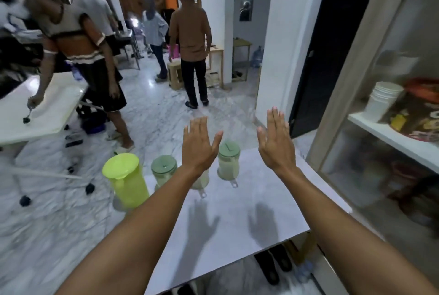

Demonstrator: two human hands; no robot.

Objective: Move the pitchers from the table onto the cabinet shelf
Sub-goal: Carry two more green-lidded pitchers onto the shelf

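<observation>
I hold left hand (198, 144) and right hand (275, 139) flat, empty, above the table (249, 211). Risk: the lime pitcher (127, 182) overhangs the edge; a nudge may topple it.

Both hands (199, 146) (275, 141) flat, outstretched, empty

- The tabletop (237, 223) is seen as smooth, pale and faintly glossy.
- The yellow-green pitcher (128, 180) is seen as glossy plastic.
- The floor (59, 211) is polished marble.
- The cabinet (342, 95) is framed in matt wood.
</observation>
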